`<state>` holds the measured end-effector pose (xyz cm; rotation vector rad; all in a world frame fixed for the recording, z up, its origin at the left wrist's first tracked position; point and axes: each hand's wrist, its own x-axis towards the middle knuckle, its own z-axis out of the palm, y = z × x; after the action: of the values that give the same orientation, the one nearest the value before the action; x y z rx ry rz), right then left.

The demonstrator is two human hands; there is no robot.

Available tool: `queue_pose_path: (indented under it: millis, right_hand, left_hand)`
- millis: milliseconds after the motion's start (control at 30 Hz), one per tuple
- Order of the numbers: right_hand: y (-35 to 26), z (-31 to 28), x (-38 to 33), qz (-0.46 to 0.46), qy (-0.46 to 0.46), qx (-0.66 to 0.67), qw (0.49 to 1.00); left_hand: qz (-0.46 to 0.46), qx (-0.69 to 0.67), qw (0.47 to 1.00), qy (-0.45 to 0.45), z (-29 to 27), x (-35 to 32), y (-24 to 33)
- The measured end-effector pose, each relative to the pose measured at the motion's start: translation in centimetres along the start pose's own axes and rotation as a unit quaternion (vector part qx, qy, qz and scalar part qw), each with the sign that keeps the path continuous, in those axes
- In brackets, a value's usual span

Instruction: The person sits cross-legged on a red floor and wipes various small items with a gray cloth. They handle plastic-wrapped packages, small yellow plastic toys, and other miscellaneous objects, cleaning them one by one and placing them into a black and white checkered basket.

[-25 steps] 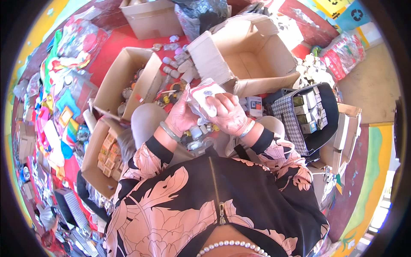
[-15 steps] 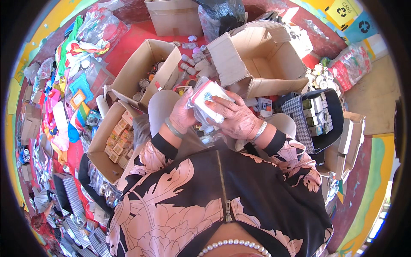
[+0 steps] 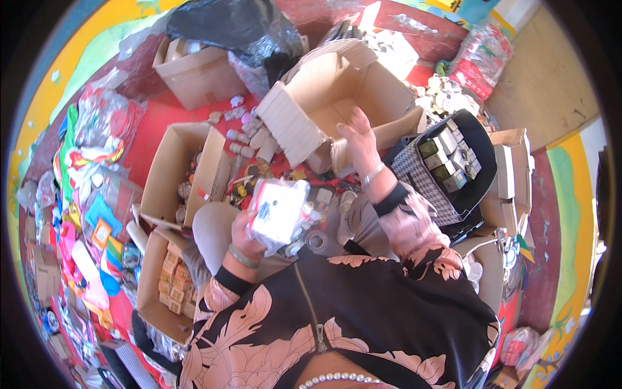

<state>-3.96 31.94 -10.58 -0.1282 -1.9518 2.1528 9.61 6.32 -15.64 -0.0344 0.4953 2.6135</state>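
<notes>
My left hand (image 3: 246, 235) grips a clear zip-top plastic bag (image 3: 278, 214) with a red strip along one edge and something flat and white inside. The bag is held over my lap, and strong light washes out part of it. My right hand (image 3: 360, 146) is raised apart from the bag, fingers stretched out and nothing seen in them. It appears in front of the near wall of a large open cardboard box (image 3: 301, 126); whether it touches the box I cannot tell.
Left of my knees stand an open carton (image 3: 210, 159) and a carton of small orange boxes (image 3: 170, 292). A houndstooth bin (image 3: 414, 175) with small boxes is at right. A black plastic bag (image 3: 240, 32) lies over a far carton. Mixed plastic items and cloth spread along the left.
My right hand has let go of the plastic bag and moved away, up toward the large box. The left hand alone holds the bag. The whole view has turned to the right.
</notes>
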Motion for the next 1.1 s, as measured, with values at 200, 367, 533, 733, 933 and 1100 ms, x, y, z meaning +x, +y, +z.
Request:
queue_pose_path:
  millis: [200,367,533,733,933,1100]
  right_hand:
    - [12.9,-5.5,9.2,0.377,0.137,-0.09,0.912]
    - [16.7,-6.2,11.6,0.457,0.159,-0.043,0.874]
    - [16.9,-5.7,13.7,0.429,0.219,0.057,0.874]
    - [15.4,-7.6,16.3,0.376,0.255,0.165,0.876]
    - [16.8,-15.0,23.6,0.376,0.255,0.209,0.866]
    - [15.2,-14.3,25.2,0.339,0.224,0.206,0.89]
  left_hand:
    - [0.013,-0.019,1.0,0.002,-0.2,0.7,0.5]
    - [0.006,0.022,0.998,0.063,-0.4,1.3,0.1]
    - [-0.027,0.01,0.996,0.086,0.7,1.4,0.5]
    - [-0.015,0.03,0.992,0.119,0.6,1.6,0.3]
    - [-0.012,0.076,0.984,0.158,-1.0,1.7,0.1]
    - [-0.005,0.102,0.977,0.185,-0.4,2.3,0.1]
